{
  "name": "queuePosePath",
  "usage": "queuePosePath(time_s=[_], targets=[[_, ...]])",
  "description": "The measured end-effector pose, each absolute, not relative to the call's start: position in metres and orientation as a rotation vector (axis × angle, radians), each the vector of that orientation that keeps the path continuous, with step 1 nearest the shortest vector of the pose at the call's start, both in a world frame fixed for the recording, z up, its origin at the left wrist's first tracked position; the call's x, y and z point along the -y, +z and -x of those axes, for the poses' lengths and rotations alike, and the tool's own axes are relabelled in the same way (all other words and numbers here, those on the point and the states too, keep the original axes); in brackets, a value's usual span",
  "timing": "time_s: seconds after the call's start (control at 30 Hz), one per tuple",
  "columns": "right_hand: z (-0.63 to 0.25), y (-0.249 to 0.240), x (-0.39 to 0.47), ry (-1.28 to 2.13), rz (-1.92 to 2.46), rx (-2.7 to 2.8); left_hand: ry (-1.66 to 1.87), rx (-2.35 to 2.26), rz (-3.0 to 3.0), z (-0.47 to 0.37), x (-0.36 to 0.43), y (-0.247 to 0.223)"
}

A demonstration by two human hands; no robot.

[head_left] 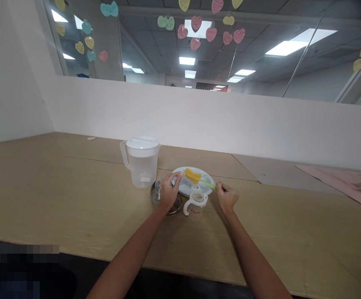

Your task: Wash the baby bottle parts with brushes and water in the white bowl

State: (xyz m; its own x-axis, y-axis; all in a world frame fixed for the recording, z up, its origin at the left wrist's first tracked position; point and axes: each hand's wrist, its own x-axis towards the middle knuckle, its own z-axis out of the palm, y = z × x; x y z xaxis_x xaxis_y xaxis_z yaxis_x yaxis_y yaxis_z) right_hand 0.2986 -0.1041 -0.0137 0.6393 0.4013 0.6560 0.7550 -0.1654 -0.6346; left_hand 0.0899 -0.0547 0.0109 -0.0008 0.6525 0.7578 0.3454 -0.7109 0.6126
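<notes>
My right hand [227, 197] is closed round the green handle of a bottle brush with a yellow sponge head [193, 175]. The brush points left, over a white plate [209, 177]. My left hand [170, 189] is pinched at the sponge's tip, on a small whitish, see-through piece [182, 173] whose kind I cannot make out. Below the brush stands an uncapped clear baby bottle [195, 209] with white handles. A small white ring-like part [195, 188] shows just behind its mouth. Partly behind my left hand and wrist is a round metal bowl [176, 209] with a clear cup-shaped piece [158, 189] in it.
A lidded clear pitcher [143, 166] stands behind and left of the metal bowl. On the right, a pink cloth [332, 176] lies on a grey part of the wooden table [74, 199]. A white wall [195, 120] with windows above it closes off the back.
</notes>
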Motion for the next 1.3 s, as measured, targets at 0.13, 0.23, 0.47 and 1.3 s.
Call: queuePosePath(time_s=[0.13, 0.23, 0.47, 1.3], targets=[[-0.299, -0.011, 0.104, -0.445, 1.872, 0.834, 1.757, -1.003, -2.166, -0.089, 0.056, 0.010], [-0.299, -0.010, 0.105, -0.424, 1.895, 0.821, 1.737, -0.993, -2.250, -0.089, 0.057, 0.009], [-0.298, -0.009, 0.106, -0.378, 1.921, 0.836, 1.743, -1.116, -2.224, -0.087, 0.062, 0.010], [-0.315, -0.012, 0.101, -0.587, 2.054, 0.794, 1.431, -1.419, -2.101, -0.039, 0.041, 0.006]])
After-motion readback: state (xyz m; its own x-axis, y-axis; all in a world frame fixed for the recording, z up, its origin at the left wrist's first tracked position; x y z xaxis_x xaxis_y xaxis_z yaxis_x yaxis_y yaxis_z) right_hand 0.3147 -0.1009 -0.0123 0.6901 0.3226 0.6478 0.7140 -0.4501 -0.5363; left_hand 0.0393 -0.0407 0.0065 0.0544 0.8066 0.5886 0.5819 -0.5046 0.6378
